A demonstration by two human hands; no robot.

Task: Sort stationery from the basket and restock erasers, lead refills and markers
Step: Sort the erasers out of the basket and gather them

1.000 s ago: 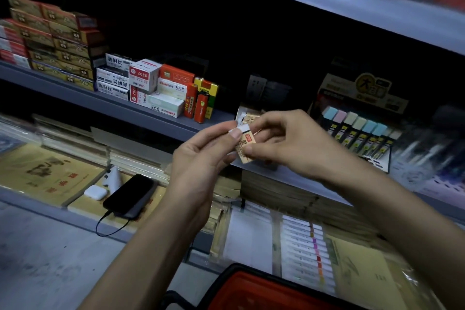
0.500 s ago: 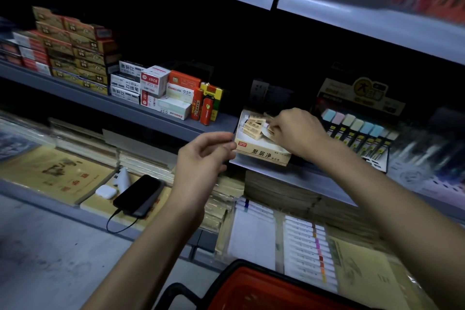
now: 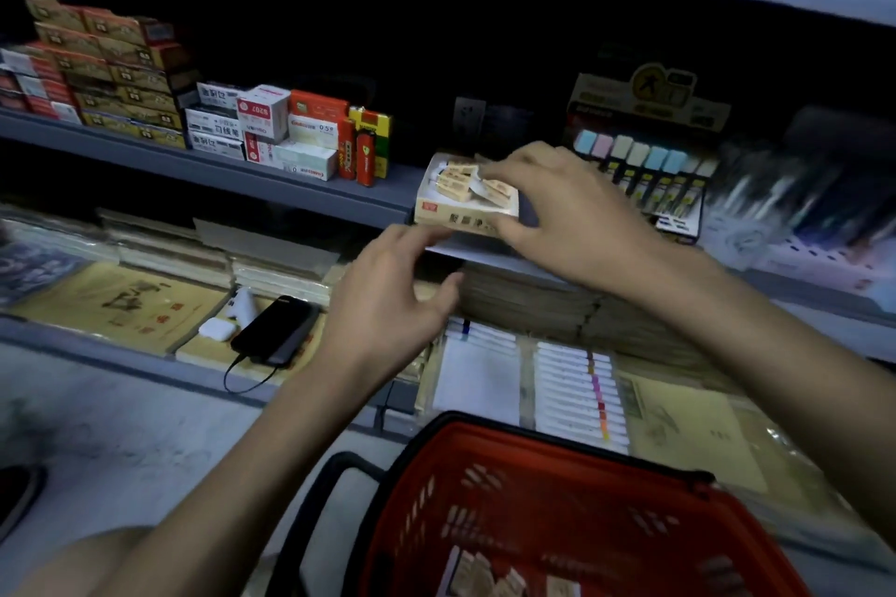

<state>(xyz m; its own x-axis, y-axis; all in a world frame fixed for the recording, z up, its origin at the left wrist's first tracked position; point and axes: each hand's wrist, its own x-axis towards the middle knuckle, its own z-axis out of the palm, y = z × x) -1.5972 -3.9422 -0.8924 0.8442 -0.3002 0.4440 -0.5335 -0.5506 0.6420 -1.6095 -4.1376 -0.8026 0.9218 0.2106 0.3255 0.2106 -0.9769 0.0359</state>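
An open cardboard eraser box point(image 3: 448, 212) with several tan-sleeved erasers point(image 3: 456, 182) stands on the grey middle shelf point(image 3: 291, 189). My right hand point(image 3: 572, 218) grips the box's right end, fingers over the erasers and thumb against the front wall. My left hand point(image 3: 388, 301) is just below the box's front left corner with its fingers apart and one fingertip at the lower edge. The red basket point(image 3: 557, 465) sits at the bottom, with more erasers point(image 3: 485, 579) in it. A highlighter marker display point(image 3: 640, 170) stands right of the box. Lead refill boxes point(image 3: 312, 131) are to the left.
Stacked brown and red cartons point(image 3: 106, 73) fill the shelf's left end. On the lower shelf lie a black phone point(image 3: 276, 330) on a cable, a white earbud case point(image 3: 216, 330), paper packs and a paint tube set point(image 3: 577, 393). Grey floor is at bottom left.
The eraser my hands held a second ago now lies in the box. My right hand has shifted to grip the box's right end and my left hand has risen to its front edge.
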